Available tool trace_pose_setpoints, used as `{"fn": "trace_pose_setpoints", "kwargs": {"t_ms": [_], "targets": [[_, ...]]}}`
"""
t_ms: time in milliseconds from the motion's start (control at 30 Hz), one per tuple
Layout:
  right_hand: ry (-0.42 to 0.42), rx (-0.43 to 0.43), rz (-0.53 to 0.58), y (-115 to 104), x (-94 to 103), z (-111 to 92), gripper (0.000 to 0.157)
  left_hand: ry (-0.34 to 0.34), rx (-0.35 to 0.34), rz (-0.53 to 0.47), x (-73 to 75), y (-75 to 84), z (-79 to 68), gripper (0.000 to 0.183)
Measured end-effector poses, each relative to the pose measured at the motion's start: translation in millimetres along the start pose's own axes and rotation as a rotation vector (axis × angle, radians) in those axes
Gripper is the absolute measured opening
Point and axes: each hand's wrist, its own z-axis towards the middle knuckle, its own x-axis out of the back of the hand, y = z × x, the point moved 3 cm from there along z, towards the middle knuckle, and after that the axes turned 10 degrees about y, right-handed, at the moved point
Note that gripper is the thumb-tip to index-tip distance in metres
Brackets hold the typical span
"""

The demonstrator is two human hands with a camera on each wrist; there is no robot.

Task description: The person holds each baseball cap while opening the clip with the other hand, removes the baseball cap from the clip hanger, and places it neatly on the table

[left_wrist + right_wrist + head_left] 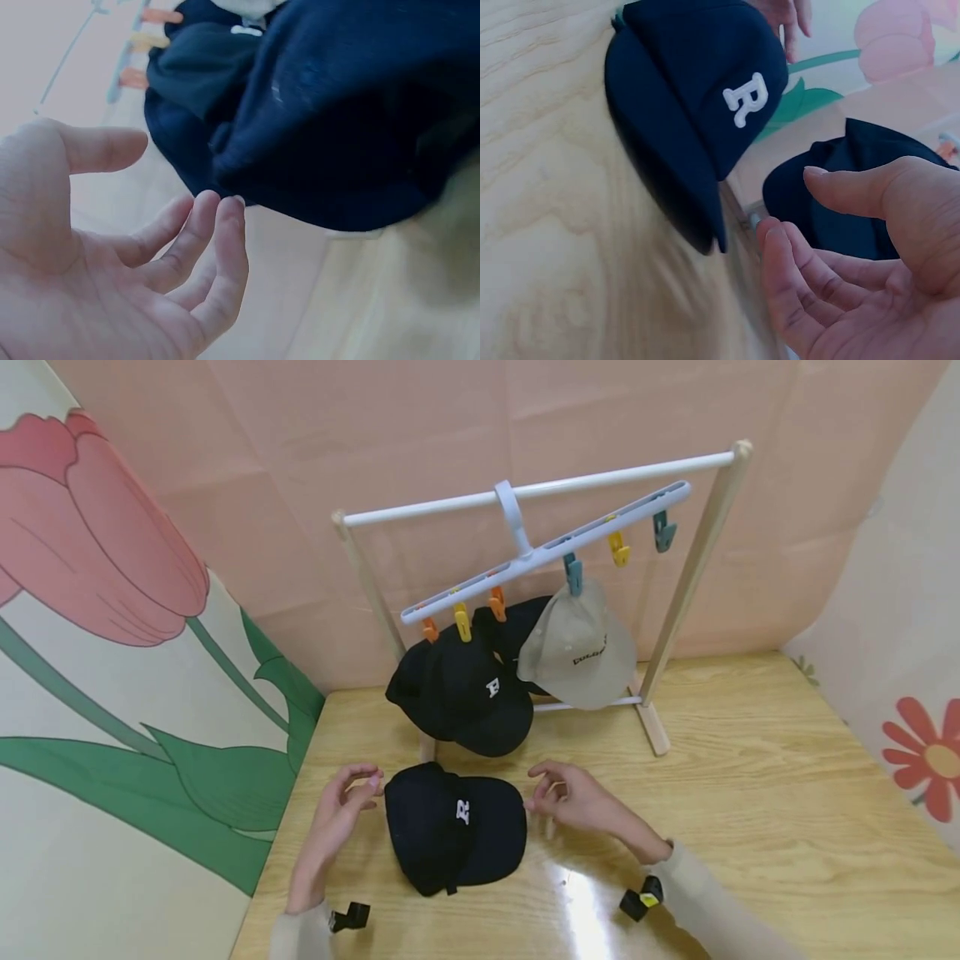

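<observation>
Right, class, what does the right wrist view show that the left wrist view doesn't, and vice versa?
Only the right wrist view: the right hand, the white letter R on a black baseball cap, and a pink tulip.
Only the left wrist view: a yellow clip and, at the top edge, a pale patch, probably the beige cap.
Both: the left hand, that black baseball cap, a hanging black cap, at least one orange clip and the wooden table.

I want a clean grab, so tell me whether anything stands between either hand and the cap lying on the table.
Nothing visible does. The left hand is close beside the cap, the right hand close beside its brim; whether either touches it is unclear.
</observation>
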Motion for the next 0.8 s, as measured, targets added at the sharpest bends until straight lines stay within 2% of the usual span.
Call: {"fn": "trace_pose_setpoints", "kwargs": {"t_ms": [233,800], "targets": [[0.070,0.121,-0.070,-16.2,13.4,-0.3,0.041,-0.002,-0.070,0.054,-1.2,18.8,4.4,0.034],[0.228,0.226,-0.069,-61.6,45.7,-7.0,0.025,-0.088,-0.264,0.035,-33.3,71.4,11.4,0.035]]}}
